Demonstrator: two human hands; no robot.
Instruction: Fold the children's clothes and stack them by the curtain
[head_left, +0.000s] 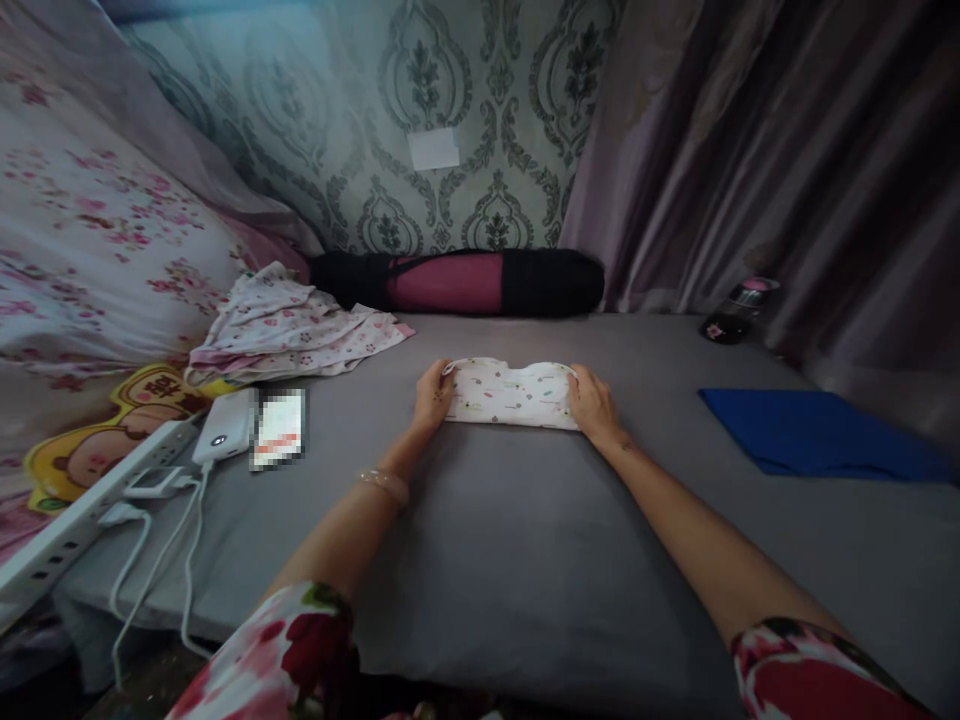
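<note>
A white cloth garment with small printed figures, folded into a flat rectangle, lies at the middle of the grey-covered surface. At its left end, my left hand has its fingers closed round the edge. My right hand grips the opposite end, the thumb side against the cloth. The upper edge of the cloth dips in the middle. What kind of garment it is, I cannot tell from the fold. Fingertips of both hands are partly hidden behind the cloth.
To the left lie a crumpled patterned cloth, a white power bank, a power strip with cables and a yellow cushion. A black-and-pink roll lies along the wall. On the right are a folded blue cloth and a dark bottle.
</note>
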